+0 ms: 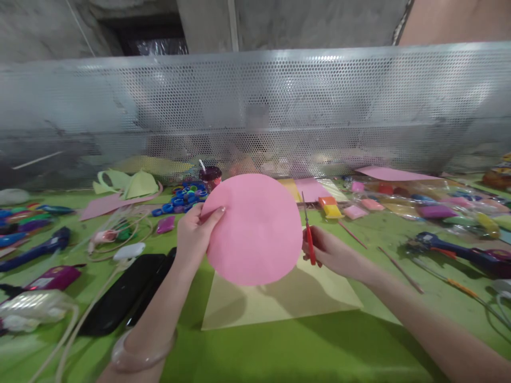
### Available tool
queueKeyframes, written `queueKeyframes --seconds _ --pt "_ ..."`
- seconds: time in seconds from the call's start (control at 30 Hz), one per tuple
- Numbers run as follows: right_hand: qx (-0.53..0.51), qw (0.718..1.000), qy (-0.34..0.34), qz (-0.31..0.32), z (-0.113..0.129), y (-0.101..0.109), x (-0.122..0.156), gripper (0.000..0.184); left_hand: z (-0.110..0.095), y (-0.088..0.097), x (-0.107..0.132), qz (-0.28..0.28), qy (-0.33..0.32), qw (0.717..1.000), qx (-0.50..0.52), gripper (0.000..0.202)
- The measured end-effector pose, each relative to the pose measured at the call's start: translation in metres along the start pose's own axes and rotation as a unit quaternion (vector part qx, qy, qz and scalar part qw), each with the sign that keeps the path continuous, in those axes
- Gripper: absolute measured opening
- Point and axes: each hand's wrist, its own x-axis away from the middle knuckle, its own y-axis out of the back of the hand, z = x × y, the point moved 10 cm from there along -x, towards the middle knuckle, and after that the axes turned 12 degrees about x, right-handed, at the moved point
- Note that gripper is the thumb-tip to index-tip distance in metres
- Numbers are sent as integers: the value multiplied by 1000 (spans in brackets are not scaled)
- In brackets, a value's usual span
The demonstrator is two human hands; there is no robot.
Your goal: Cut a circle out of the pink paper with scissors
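Observation:
A round sheet of pink paper (255, 229) is held up in front of me. My left hand (198, 226) pinches its left edge, thumb on the near face and fingers behind. At the disc's right side my right hand (323, 246) grips red-handled scissors (311, 246) with the blades pointing up. The blades stand just beside the paper's edge, and whether they touch it I cannot tell. Below the disc a pale yellow sheet (279, 308) lies flat on the green table, shadowed by my hands and the disc.
Left are a black phone (123, 292), cables and a magenta tool (56, 277). Behind stand blue rings (179, 199) and a dark cup (210, 178). Right are clay packets (330, 207), thin sticks (400, 269) and a blue tool (451, 247). A perforated metal panel (255, 106) closes the back.

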Motion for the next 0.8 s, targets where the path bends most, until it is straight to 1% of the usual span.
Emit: queueKeyframes --seconds 0.07,0.17,0.23,0.47,0.7,0.8 --pt "5 1000 2 -20 7 3 3 20 -2 1 0 -2 1 1000 -9 32" --pt "12 997 -3 -76 16 15 8 21 -3 1 0 -3 -2 1000 -9 30" --pt "5 995 -4 -96 21 19 11 21 -3 2 0 -5 -5 1000 -4 31" --pt "-52 996 -33 -69 19 10 12 22 0 2 0 -3 10 1000 16 35" --pt "-71 993 -39 -91 20 10 14 24 4 -1 1 -7 23 999 29 34" --pt "-80 991 -36 -96 20 10 14 25 6 -2 2 -6 20 999 25 33"
